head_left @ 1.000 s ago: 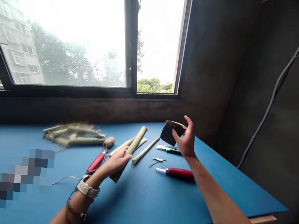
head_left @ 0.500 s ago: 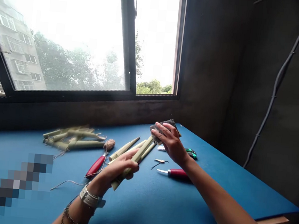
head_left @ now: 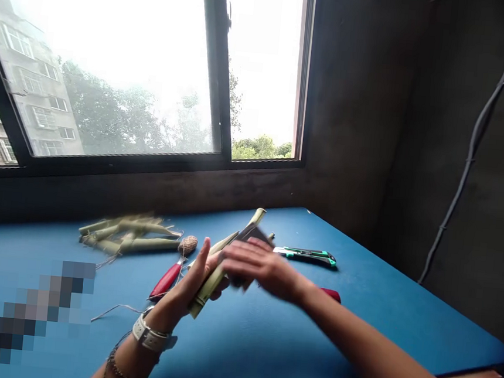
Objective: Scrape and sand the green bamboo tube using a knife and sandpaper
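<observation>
My left hand [head_left: 190, 280] holds a split green bamboo piece [head_left: 200, 303] slantwise above the table. Its thumb sticks up and its fingers curl under the bamboo. Over the middle of that piece, my right hand [head_left: 267, 268] presses a dark grey sanding block [head_left: 248, 234], blurred by motion. The far end of the bamboo shows beyond the block. Behind the left hand, other whittled bamboo pieces are partly hidden. A red-handled tool [head_left: 168, 281] lies left of the hand, beside a ball of twine [head_left: 187, 244].
Several bamboo lengths [head_left: 150, 243] lie bundled at the back left. A green and black utility knife [head_left: 308, 255] rests beyond my right hand. Behind my right forearm shows a red handle [head_left: 331, 294]. The blue tabletop [head_left: 401, 296] ends at a wall and window.
My right hand has slid the sanding block down the bamboo toward my left hand, uncovering the far end. My left thumb has lifted off the bamboo.
</observation>
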Demonstrator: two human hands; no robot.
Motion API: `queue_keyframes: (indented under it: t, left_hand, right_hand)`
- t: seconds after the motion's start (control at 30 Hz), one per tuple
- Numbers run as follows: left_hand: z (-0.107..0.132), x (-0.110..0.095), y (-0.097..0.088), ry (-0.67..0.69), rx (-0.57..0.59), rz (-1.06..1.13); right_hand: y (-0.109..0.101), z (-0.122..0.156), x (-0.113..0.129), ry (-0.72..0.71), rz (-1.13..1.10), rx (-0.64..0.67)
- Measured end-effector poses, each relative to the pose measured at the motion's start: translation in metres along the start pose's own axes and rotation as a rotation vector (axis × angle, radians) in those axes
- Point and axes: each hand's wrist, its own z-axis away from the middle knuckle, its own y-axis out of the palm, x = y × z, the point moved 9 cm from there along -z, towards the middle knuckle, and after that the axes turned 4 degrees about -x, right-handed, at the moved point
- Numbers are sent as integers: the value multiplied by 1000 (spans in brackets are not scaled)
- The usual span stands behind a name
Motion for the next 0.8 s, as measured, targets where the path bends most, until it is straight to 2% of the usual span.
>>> queue_keyframes:
  t: [0.07,0.1,0.13,0.23,0.27,0.37,0.4,0.43,0.53,0.57,0.6,0.67,0.7,0.73,0.8]
  left_hand:
    - [1,-2,4,8,37,-15]
    - [0,-4,5,25,35,-30]
    - [0,-6,5,38,26,-37]
    - [-1,-8,1,56,-12,2]
    - [0,-7,1,41,-6,13]
    - [2,-1,5,-10,53,-27]
    - [3,-2,5,-6,51,-49]
    - [3,-3,4,8,36,-55]
    - [3,-7,-1,32,-21,-24]
    - [3,-5,-1,19,-21,-20]
    - [3,-3,0,-1,-7,-24]
    - [2,3,3,-37,35,-33]
    - [1,6,4,-47,50,-19]
    - [0,9,5,-53,61,4]
    - [-3,13,1,-49,27,13]
  right_hand:
    - [-12,2,-22,242,89,-102]
    - [-17,4,-27,306,122,-140]
    - [-20,4,-24,288,127,-178]
    - [-3,0,12,-73,30,-27]
    - [0,1,15,-116,18,3]
    - [-13,4,-17,206,106,-131]
    - [-15,6,-22,275,128,-160]
    - [-16,5,-18,263,127,-181]
    - [2,2,19,-96,25,-2]
    - [5,3,18,-117,16,50]
    - [1,4,5,-19,29,16]
    - [-14,11,-35,292,96,-84]
    - [-22,16,-48,402,127,-147]
    - [-25,19,-53,434,144,-177]
    - [-20,13,-39,296,112,-138]
